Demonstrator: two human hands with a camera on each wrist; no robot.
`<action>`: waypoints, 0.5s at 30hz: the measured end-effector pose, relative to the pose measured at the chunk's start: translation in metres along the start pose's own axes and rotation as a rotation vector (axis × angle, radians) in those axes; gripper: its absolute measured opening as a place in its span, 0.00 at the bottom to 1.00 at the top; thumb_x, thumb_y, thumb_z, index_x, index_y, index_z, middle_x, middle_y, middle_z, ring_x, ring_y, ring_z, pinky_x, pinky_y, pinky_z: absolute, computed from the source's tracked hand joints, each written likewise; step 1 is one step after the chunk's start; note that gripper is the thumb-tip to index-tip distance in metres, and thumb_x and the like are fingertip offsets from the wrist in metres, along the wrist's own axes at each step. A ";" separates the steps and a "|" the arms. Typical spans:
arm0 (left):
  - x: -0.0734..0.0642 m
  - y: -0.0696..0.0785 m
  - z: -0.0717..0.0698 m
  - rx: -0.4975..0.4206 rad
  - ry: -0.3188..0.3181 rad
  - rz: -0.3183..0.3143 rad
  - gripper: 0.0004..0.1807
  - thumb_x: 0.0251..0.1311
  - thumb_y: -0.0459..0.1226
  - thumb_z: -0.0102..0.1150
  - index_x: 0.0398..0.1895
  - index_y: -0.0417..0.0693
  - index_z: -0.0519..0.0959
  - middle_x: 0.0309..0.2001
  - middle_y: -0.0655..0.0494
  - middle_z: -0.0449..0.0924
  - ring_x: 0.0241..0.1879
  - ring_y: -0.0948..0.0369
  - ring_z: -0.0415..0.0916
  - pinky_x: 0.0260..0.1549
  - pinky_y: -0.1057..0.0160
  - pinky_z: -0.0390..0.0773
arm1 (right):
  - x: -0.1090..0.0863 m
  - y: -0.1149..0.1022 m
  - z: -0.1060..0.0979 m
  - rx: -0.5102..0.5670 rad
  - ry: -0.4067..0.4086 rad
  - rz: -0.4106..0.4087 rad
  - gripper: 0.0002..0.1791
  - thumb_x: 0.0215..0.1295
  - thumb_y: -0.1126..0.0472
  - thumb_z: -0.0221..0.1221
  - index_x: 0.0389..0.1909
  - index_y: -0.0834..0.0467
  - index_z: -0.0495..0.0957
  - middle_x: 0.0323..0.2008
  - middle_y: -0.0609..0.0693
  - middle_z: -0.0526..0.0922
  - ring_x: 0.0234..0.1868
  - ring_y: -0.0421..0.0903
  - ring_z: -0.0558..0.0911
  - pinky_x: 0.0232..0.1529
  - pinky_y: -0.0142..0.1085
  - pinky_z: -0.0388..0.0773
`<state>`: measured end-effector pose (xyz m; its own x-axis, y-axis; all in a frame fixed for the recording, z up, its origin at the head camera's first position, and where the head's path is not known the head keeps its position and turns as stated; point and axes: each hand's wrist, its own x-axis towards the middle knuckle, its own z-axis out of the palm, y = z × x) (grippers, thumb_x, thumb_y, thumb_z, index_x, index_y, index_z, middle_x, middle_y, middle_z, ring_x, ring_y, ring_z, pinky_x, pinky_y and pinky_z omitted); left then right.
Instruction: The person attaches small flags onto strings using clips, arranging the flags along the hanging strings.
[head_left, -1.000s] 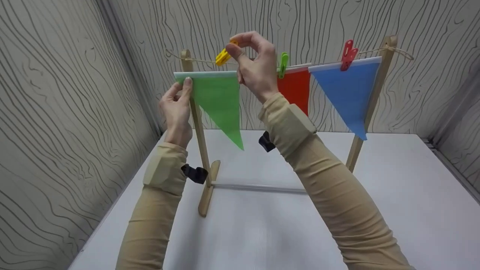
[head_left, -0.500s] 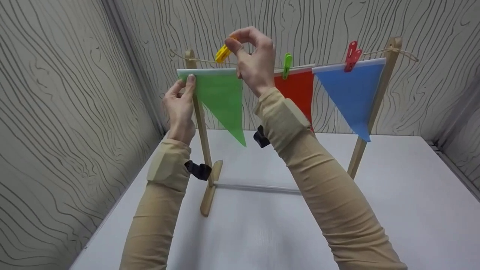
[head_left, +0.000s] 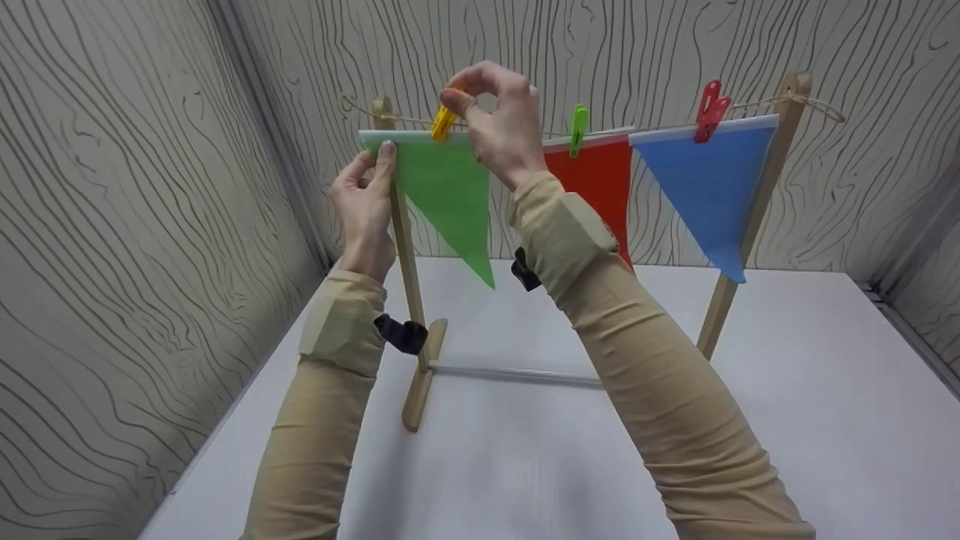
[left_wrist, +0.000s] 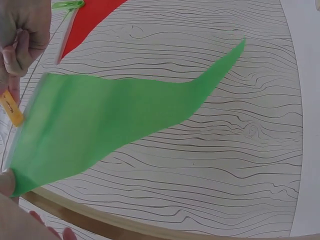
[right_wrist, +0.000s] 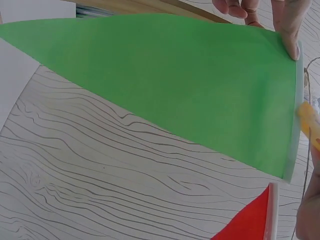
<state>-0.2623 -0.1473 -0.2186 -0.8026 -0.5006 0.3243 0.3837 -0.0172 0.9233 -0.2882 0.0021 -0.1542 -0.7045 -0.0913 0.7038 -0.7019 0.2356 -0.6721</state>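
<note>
A green triangular pennant (head_left: 444, 176) with a white top band hangs near the left post. My left hand (head_left: 366, 206) pinches its upper left corner, thumb in front. In the head view my right hand (head_left: 504, 124) holds a yellow clothespin (head_left: 444, 122) between thumb and forefinger, its tip right at the white band. The left wrist view shows that clothespin (left_wrist: 12, 109) at the band's edge, beside the string. Lower fingers of my right hand overlap the pennant's upper right corner in the head view.
A twine line (head_left: 412, 118) runs between two wooden posts, the right post (head_left: 750, 202) standing by a blue pennant (head_left: 705, 180). A red clothespin (head_left: 711, 112) is on the blue pennant, a green clothespin (head_left: 578, 131) on the red pennant (head_left: 592, 180). The stand's foot (head_left: 424, 375) rests on the white table.
My right hand has lowered the yellow clothespin from above the line down to the green pennant's top band. My left hand still pinches the corner, lifted slightly.
</note>
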 end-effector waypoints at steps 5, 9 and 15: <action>0.000 0.001 0.000 -0.009 -0.003 0.018 0.17 0.70 0.44 0.59 0.50 0.40 0.82 0.33 0.59 0.65 0.36 0.65 0.61 0.39 0.70 0.62 | 0.000 -0.003 0.000 -0.054 -0.042 -0.012 0.12 0.66 0.59 0.64 0.44 0.63 0.82 0.44 0.56 0.86 0.51 0.46 0.81 0.67 0.33 0.64; 0.001 0.002 -0.001 -0.005 -0.011 0.026 0.17 0.71 0.44 0.59 0.51 0.40 0.82 0.34 0.60 0.64 0.36 0.65 0.59 0.40 0.69 0.60 | -0.001 -0.003 -0.001 -0.091 -0.081 -0.026 0.12 0.67 0.59 0.63 0.45 0.63 0.83 0.44 0.57 0.86 0.51 0.46 0.81 0.66 0.33 0.66; 0.000 0.003 0.001 0.013 -0.021 0.014 0.18 0.71 0.45 0.59 0.52 0.40 0.82 0.34 0.60 0.63 0.37 0.65 0.59 0.40 0.69 0.59 | -0.001 -0.003 -0.003 -0.097 -0.133 -0.009 0.14 0.66 0.59 0.64 0.48 0.63 0.83 0.47 0.57 0.86 0.53 0.47 0.80 0.68 0.34 0.65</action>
<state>-0.2615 -0.1470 -0.2153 -0.8065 -0.4827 0.3416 0.3894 0.0011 0.9211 -0.2856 0.0044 -0.1523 -0.7107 -0.2195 0.6684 -0.6991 0.3264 -0.6362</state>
